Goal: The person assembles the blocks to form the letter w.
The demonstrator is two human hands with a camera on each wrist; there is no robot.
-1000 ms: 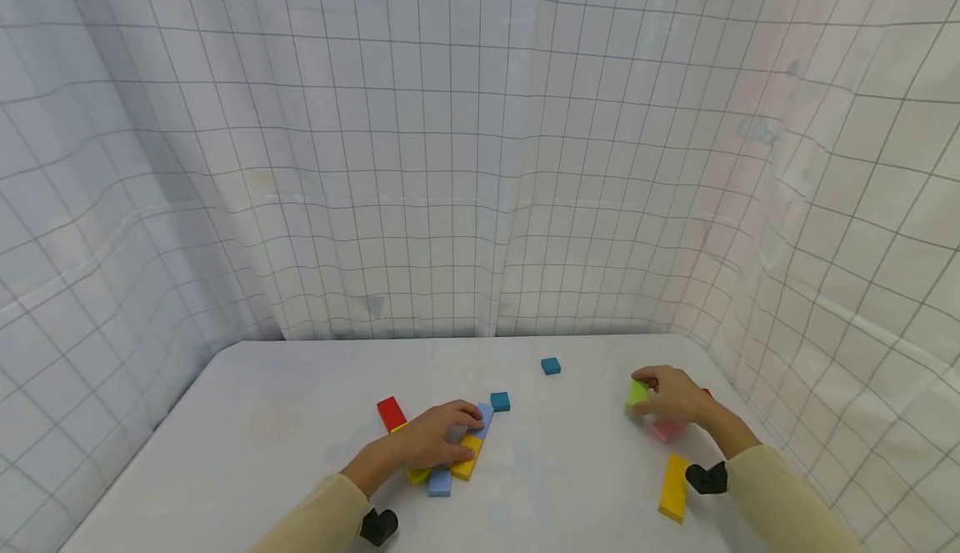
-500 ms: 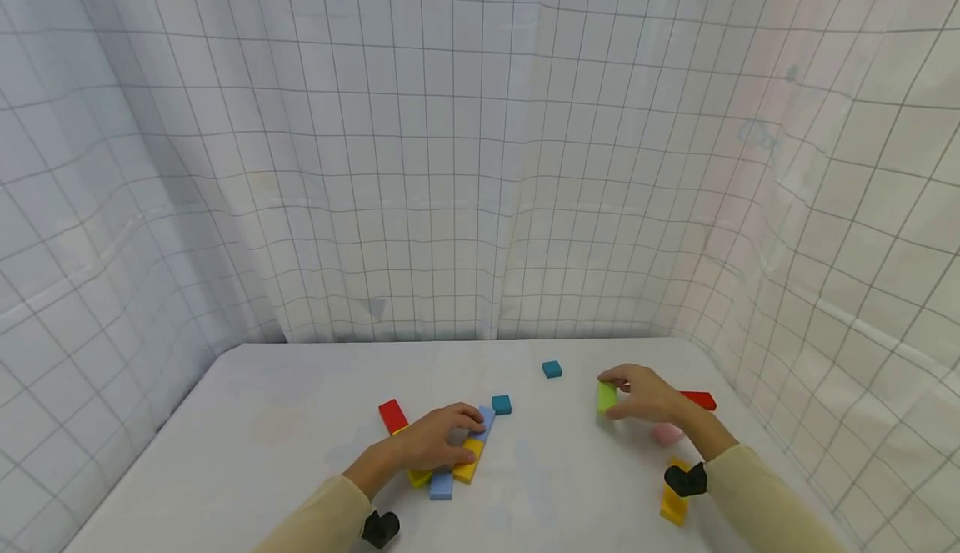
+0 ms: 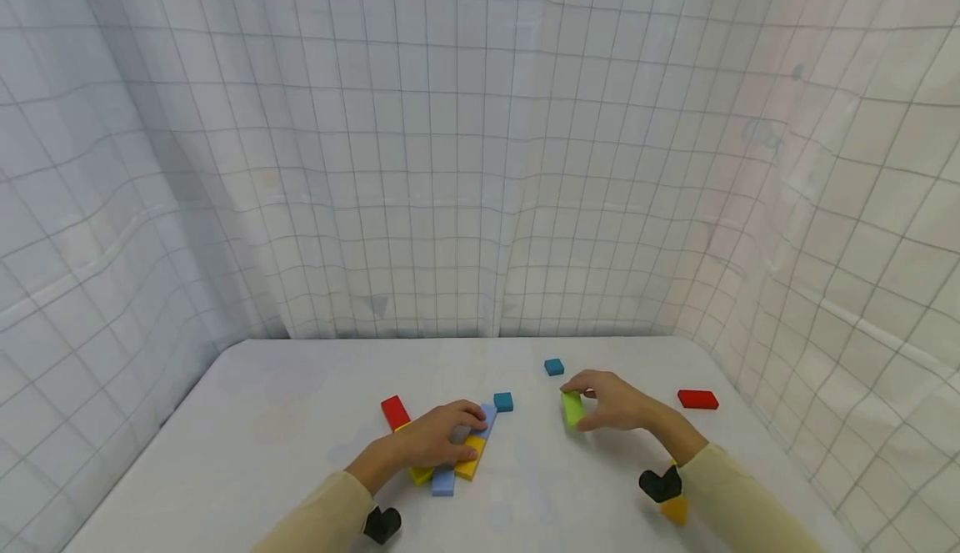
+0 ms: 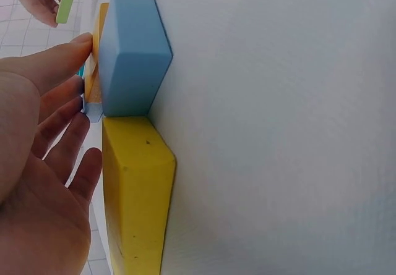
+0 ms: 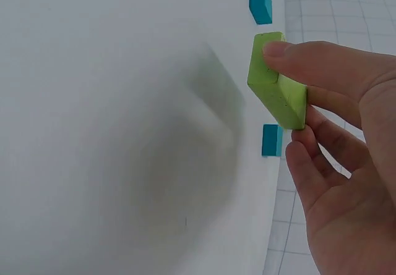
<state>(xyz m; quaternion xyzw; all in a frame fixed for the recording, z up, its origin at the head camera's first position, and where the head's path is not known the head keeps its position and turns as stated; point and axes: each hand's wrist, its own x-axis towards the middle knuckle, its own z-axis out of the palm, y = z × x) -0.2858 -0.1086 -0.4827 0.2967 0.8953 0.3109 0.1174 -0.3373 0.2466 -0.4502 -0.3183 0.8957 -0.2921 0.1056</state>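
Here, right hand (image 3: 613,403) pinching a green block (image 3: 573,410), left hand (image 3: 433,436) relaxed, touching orange block (image 3: 468,467)

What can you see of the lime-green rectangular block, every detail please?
The lime-green rectangular block, perhaps painted wood, has smooth-looking faces, softened edges and small dark specks. The person's right hand grips it end to end, thumb at the near end, fingers at the far one. It is held above the white table, and nothing else touches it.
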